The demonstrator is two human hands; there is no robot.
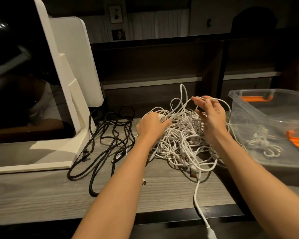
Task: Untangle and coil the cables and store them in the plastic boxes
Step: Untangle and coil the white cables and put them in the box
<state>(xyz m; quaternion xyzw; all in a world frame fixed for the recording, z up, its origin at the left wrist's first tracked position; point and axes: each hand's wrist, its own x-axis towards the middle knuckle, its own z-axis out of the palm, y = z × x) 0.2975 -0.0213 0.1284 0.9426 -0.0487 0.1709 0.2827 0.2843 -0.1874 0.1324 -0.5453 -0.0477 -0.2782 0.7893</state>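
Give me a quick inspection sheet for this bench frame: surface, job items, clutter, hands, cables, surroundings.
Surface: grey woodgrain desk with a dark front edge.
Job's things: white tangle mid-desk; clear box at right with orange clips, holding a white bundle.
Clutter: white stand with a dark screen at left.
Hands: left hand rests on the tangle, grip unclear; right hand pinches a raised white strand in its fingers.
Cables: black cables loose left of the tangle; one white lead hangs over the front edge.
Surroundings: dark shelving behind, dim room.

no readable text, labels, brands, numbers
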